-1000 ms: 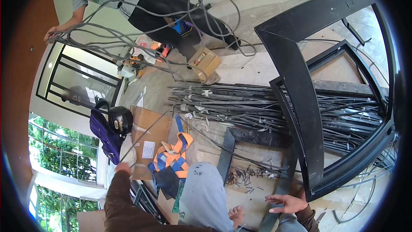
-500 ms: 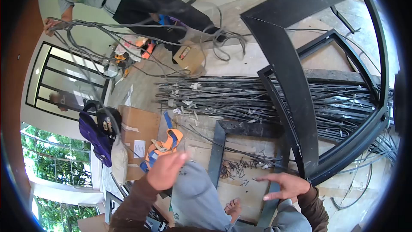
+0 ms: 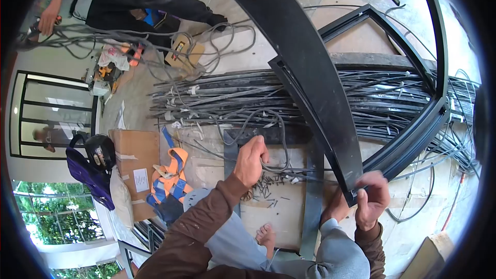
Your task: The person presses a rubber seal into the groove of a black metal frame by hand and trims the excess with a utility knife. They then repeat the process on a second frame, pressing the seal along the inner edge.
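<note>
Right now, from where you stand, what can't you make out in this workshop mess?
All in the head view:
- Whether the left hand grips the cable loop: its curled fingers hide that.
- Whether the right hand touches the black frame: its fingers are blurred.
- The co-worker's face: cut off by the top edge.
- The wording on the white label: too small.
- The exact type of the scattered fasteners: too small.

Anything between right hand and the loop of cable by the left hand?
Yes. In this view the lower corner of the black frame stands between the right hand and the cable. Nothing visible separates the left hand from the cable.
</note>
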Action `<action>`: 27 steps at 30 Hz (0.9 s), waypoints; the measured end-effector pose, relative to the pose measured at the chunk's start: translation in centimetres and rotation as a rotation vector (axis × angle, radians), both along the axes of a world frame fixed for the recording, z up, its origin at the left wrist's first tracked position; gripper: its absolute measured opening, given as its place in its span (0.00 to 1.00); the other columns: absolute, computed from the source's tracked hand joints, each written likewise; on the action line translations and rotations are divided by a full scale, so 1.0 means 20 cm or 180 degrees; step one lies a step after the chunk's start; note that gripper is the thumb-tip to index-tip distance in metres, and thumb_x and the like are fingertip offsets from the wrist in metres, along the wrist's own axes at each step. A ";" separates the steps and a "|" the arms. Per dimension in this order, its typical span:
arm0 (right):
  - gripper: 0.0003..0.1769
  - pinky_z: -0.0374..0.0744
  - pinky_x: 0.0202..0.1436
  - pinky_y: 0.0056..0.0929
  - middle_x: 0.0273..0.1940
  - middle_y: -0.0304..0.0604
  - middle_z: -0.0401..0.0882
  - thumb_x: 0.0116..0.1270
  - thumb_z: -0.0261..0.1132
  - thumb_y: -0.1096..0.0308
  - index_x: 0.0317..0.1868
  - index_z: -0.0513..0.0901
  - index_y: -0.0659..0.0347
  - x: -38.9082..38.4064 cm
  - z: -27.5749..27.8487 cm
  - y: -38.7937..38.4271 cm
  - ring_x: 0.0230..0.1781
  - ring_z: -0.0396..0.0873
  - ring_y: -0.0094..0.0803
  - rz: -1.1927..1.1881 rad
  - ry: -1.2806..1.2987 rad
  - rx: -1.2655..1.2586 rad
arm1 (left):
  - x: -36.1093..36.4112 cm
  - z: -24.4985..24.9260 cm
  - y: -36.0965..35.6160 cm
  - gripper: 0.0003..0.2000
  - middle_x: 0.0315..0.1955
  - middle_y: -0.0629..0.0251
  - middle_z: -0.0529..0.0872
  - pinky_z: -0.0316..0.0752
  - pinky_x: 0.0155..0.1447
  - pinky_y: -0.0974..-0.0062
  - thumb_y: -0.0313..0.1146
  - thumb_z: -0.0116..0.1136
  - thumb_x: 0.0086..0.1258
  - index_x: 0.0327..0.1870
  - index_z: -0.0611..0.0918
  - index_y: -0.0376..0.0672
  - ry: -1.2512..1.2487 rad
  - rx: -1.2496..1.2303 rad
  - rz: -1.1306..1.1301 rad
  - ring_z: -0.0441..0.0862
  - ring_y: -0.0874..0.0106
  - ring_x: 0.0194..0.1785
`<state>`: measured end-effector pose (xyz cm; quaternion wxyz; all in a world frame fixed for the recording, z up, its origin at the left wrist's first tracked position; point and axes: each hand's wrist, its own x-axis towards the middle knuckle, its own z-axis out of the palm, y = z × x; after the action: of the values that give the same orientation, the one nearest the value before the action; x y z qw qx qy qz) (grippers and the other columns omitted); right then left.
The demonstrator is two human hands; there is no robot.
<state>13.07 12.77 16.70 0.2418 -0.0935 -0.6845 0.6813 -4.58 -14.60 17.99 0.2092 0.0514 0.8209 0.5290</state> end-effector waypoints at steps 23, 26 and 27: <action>0.52 0.67 0.70 0.42 0.65 0.58 0.70 0.45 0.64 0.74 0.76 0.59 0.63 0.36 -0.20 0.41 0.63 0.72 0.53 0.0274 -0.1827 0.2073 | -0.10 -0.24 0.19 0.12 0.30 0.67 0.80 0.82 0.31 0.76 0.36 0.53 0.79 0.43 0.81 0.35 -0.1437 0.0622 -0.0260 0.87 0.74 0.32; 0.48 0.68 0.70 0.43 0.64 0.62 0.70 0.46 0.63 0.75 0.74 0.61 0.64 0.47 -0.22 0.52 0.65 0.71 0.59 0.0178 -0.1782 0.2070 | -0.10 -0.23 0.19 0.12 0.32 0.67 0.79 0.84 0.32 0.75 0.35 0.54 0.78 0.44 0.81 0.34 -0.1530 0.0625 -0.0193 0.88 0.71 0.33; 0.47 0.69 0.68 0.43 0.61 0.63 0.72 0.48 0.61 0.75 0.74 0.60 0.64 0.52 -0.25 0.56 0.62 0.73 0.58 0.0034 -0.1913 0.1996 | -0.10 -0.25 0.19 0.12 0.32 0.66 0.79 0.84 0.32 0.74 0.35 0.54 0.78 0.44 0.81 0.33 -0.1552 0.0626 -0.0155 0.88 0.71 0.33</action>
<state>23.46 23.93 11.72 0.0449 -0.2062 -0.8988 0.3842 -6.56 -10.87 13.01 0.4074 -0.0377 0.6894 0.5978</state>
